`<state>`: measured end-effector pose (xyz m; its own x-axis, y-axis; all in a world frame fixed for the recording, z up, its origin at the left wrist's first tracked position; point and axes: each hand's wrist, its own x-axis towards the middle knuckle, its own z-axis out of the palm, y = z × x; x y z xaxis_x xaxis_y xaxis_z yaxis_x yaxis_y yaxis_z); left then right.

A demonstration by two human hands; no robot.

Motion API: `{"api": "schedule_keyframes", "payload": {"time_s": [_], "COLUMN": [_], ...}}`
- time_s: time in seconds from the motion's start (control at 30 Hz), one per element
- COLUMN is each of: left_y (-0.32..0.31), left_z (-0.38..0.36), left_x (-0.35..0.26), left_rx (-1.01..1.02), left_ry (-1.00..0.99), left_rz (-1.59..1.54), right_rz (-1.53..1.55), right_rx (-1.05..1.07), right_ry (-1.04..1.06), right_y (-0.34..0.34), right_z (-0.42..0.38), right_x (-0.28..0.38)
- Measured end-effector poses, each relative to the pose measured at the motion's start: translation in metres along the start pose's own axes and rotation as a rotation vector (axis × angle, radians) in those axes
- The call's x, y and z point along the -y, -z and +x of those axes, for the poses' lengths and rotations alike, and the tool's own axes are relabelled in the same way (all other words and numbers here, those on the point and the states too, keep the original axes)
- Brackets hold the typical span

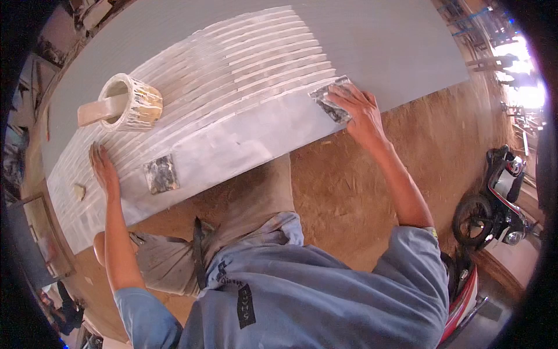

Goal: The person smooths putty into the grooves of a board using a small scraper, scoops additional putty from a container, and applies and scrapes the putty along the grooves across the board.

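Note:
My right hand [361, 113] grips a flat putty spreader [329, 99], smeared black and white, against a grey panel [401, 46]. The spreader touches the panel at the right end of several ribbed white stripes [273, 49]. My left hand [103, 167] rests open on the left part of the panel, its fingers stretched out. A second square, smeared spreader [161, 174] lies on the panel to the right of that hand. Beyond it stands a drip-covered pail [145, 104], with a broad wooden stick or handle [96, 111] poking out over its rim.
A small pale lump [79, 191] lies on the panel's left end. Brown ground [343, 186] shows below the panel's near edge. A motorbike [494, 203] stands at the right, and part of a red and white vehicle [465, 296] shows at lower right.

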<state>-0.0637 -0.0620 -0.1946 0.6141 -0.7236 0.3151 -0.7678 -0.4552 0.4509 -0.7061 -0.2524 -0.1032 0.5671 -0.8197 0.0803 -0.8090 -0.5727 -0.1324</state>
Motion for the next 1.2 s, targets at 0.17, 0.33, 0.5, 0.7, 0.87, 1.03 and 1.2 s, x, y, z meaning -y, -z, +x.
{"api": "schedule_keyframes", "payload": {"time_s": [0.17,0.33,0.5,0.7,0.87,1.03,1.2], "left_y": [-0.019,-0.009,-0.011,0.0,0.008,-0.001,-0.003], "left_z": [0.007,-0.001,-0.002,0.001,-0.002,0.0,0.001], "left_x": [0.057,0.009,0.017,-0.006,-0.02,-0.005,0.0], "left_rx": [0.024,-0.009,-0.054,-0.051,-0.023,-0.058,-0.081], "left_ry": [-0.182,-0.006,-0.018,0.049,0.089,0.064,0.035], "left_rz": [0.1,0.009,-0.008,-0.057,-0.091,-0.065,-0.051], "right_rz": [-0.068,-0.007,-0.006,0.001,-0.104,-0.133,-0.085], "right_rx": [0.017,-0.071,-0.214,-0.165,0.108,0.205,0.204], "right_ry": [0.011,-0.089,0.158,0.195,0.052,0.118,0.132], "right_y": [0.016,0.049,0.005,-0.037,-0.023,0.001,0.0], "right_z": [-0.048,0.011,0.15,0.255,0.288,0.281,0.253], "right_x": [0.004,0.035,0.076,0.114,0.129,0.119,0.116]}}
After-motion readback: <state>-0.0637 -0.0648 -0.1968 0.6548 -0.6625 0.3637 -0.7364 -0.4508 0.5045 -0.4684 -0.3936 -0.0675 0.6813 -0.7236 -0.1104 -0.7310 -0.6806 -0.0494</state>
